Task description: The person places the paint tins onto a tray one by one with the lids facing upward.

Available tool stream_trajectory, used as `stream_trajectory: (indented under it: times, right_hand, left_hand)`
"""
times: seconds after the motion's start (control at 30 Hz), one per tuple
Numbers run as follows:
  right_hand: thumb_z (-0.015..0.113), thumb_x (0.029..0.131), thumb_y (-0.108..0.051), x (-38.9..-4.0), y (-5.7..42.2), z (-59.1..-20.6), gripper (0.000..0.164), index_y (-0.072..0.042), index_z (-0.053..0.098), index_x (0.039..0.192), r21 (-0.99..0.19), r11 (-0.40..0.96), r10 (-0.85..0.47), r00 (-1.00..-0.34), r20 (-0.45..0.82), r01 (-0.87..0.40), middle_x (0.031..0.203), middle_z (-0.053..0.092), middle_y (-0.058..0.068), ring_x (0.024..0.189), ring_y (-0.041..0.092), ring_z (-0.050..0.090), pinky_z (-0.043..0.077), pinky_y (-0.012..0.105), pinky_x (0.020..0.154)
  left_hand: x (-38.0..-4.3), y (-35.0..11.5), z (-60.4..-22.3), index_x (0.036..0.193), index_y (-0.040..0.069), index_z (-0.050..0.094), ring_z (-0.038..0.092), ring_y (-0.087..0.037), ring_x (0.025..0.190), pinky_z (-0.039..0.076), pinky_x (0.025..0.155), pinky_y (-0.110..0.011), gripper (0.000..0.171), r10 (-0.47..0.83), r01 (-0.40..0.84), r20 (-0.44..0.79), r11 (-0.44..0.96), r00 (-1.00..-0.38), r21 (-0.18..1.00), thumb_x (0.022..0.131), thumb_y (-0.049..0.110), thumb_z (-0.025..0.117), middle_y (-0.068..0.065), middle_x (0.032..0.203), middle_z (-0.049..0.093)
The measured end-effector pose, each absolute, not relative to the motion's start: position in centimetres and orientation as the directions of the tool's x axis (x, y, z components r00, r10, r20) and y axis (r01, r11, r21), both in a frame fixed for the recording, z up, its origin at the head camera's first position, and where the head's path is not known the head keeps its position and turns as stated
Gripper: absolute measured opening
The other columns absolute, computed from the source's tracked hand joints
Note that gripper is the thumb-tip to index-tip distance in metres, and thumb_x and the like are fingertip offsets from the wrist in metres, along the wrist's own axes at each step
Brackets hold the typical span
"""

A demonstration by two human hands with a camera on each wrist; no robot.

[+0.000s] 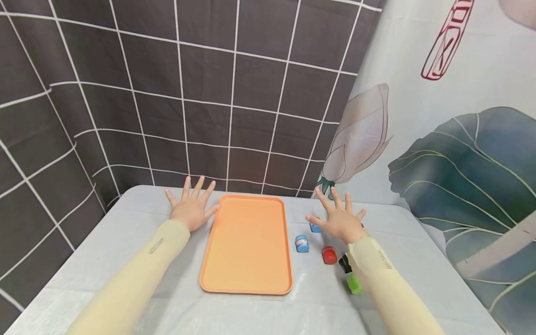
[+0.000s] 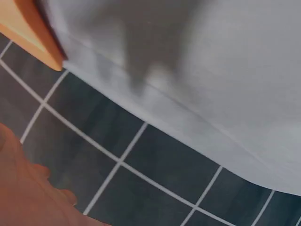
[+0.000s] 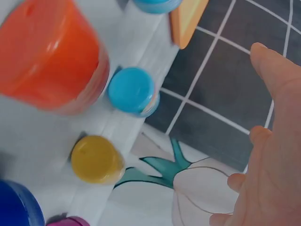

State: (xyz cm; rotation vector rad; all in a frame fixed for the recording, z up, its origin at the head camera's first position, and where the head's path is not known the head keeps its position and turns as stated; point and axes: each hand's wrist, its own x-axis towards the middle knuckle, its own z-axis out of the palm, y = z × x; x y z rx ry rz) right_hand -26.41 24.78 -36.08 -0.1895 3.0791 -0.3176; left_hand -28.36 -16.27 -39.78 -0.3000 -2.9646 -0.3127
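Note:
My left hand (image 1: 190, 212) is held out with fingers spread, by the left edge of the orange tray (image 1: 246, 244); nothing is in it. To the right of the tray, my right hand (image 1: 341, 222) is likewise spread and holds nothing. Around and below it stand small lidded jars: a light blue jar (image 1: 302, 244), a second blue jar (image 1: 315, 227) partly covered by the hand, a red jar (image 1: 329, 255), a black jar (image 1: 345, 264) and a green jar (image 1: 353, 284) beside the sleeve. The right wrist view also has a yellow jar (image 3: 96, 159) and a dark blue jar (image 3: 19, 205).
A pale cloth (image 1: 167, 302) covers the table. Behind it hangs a dark curtain (image 1: 201, 93) with a white grid, and a floral sheet (image 1: 418, 139) hangs at the right. The rim of a purple jar (image 3: 70, 221) shows low in the right wrist view.

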Motion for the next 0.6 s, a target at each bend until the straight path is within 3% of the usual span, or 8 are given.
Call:
stream_trajectory:
  times: [0.2, 0.37, 0.47, 0.6]
  right_hand:
    - [0.057, 0.092, -0.067, -25.3, 24.4, -36.0, 0.09, -0.029, 0.017, 0.164, -0.235, 0.959, -0.148, -0.987, 0.069, -0.16, 0.168, 0.004, 0.02, 0.148, 0.059, -0.003, -0.002, 0.09, 0.097]
    - [0.064, 0.097, -0.05, -24.1, 23.8, -36.0, 0.079, -0.016, 0.03, 0.16, -0.314, 0.925, -0.163, -0.971, 0.174, -0.212, 0.163, 0.019, 0.026, 0.145, 0.056, 0.018, 0.017, 0.082, 0.106]
    - [0.067, 0.098, -0.039, -23.6, 23.3, -36.2, 0.072, -0.005, 0.038, 0.154, -0.372, 0.9, -0.155, -0.965, 0.211, -0.226, 0.153, 0.033, 0.031, 0.137, 0.054, 0.035, 0.032, 0.073, 0.107]
    - [0.071, 0.095, -0.025, -23.2, 22.8, -36.7, 0.059, 0.004, 0.049, 0.142, -0.458, 0.861, -0.126, -0.965, 0.23, -0.221, 0.133, 0.052, 0.032, 0.116, 0.046, 0.057, 0.05, 0.059, 0.098]
  left_hand:
    - [-26.8, -15.7, -38.5, 0.164, 0.022, 0.016, -0.008, -0.043, 0.154, -0.012, 0.105, -0.082, 0.078, 0.23, 0.267, 0.187, 0.941, -0.955, 0.209, 0.102, 0.057, 0.046, -0.012, 0.171, 0.002]
    - [-25.2, -15.3, -38.0, 0.164, 0.019, 0.017, -0.004, -0.042, 0.155, -0.008, 0.107, -0.081, 0.078, 0.274, 0.325, 0.239, 0.922, -0.932, 0.209, 0.103, 0.054, 0.05, -0.012, 0.17, 0.004]
    - [-24.3, -15.1, -38.0, 0.163, 0.017, 0.02, 0.001, -0.042, 0.155, -0.006, 0.108, -0.081, 0.078, 0.299, 0.361, 0.279, 0.909, -0.913, 0.207, 0.102, 0.052, 0.053, -0.014, 0.17, 0.008]
    - [-23.2, -15.1, -38.7, 0.163, 0.013, 0.023, 0.007, -0.041, 0.154, -0.002, 0.11, -0.08, 0.079, 0.331, 0.402, 0.311, 0.894, -0.891, 0.199, 0.101, 0.05, 0.056, -0.014, 0.169, 0.014]
